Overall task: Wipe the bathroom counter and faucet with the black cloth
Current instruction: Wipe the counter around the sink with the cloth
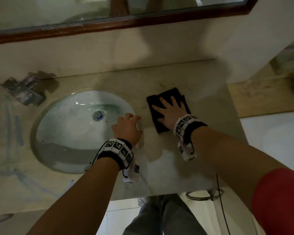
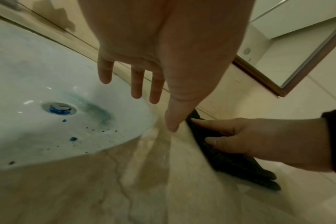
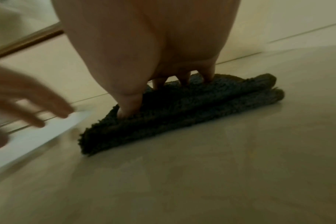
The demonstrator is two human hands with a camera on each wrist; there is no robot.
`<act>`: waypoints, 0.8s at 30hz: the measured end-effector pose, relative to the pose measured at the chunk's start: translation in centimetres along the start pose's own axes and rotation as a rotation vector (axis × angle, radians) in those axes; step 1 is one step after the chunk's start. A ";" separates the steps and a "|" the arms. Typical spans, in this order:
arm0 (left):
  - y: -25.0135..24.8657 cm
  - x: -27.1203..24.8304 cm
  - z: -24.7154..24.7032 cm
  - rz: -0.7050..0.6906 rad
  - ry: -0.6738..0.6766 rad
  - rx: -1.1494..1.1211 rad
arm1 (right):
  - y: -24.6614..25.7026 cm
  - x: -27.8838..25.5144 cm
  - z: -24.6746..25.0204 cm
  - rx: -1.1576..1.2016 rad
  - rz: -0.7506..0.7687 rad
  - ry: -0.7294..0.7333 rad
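A folded black cloth (image 1: 166, 93) lies on the beige stone counter (image 1: 185, 150), right of the sink. My right hand (image 1: 170, 112) presses flat on it with fingers spread. The right wrist view shows those fingertips (image 3: 128, 109) sunk into the cloth (image 3: 182, 115). My left hand (image 1: 126, 128) is at the sink's right rim with relaxed fingers, holding nothing. In the left wrist view the left hand (image 2: 144, 72) hangs over the rim, with the right hand (image 2: 259, 141) on the cloth (image 2: 234, 162) beside it. The chrome faucet (image 1: 24, 92) stands at the far left, behind the sink.
The oval white sink (image 1: 66, 126) has a drain (image 1: 98, 115) with blue specks around it. A brown-framed mirror (image 1: 143, 19) hangs on the wall behind. A wall (image 1: 244, 39) closes off the counter's far right corner. A metal ring (image 1: 200, 195) hangs below the front edge.
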State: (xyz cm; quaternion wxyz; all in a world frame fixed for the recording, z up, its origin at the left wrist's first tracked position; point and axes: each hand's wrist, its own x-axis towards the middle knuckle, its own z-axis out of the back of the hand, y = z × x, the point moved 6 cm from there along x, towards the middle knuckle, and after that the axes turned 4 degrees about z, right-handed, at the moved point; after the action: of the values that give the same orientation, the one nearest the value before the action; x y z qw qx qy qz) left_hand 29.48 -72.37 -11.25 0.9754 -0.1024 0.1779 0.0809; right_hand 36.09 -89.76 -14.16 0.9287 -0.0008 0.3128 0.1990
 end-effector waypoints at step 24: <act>-7.7 -4.0 -3.1 0.200 0.039 0.115 | -19.3 -13.8 -6.1 0.207 -0.260 -0.023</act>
State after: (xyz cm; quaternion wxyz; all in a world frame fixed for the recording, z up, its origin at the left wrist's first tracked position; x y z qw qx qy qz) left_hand 26.25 -80.99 -11.28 0.9630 -0.0294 0.2106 0.1656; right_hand 29.67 -113.42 -13.46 0.9453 0.0566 0.3182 0.0441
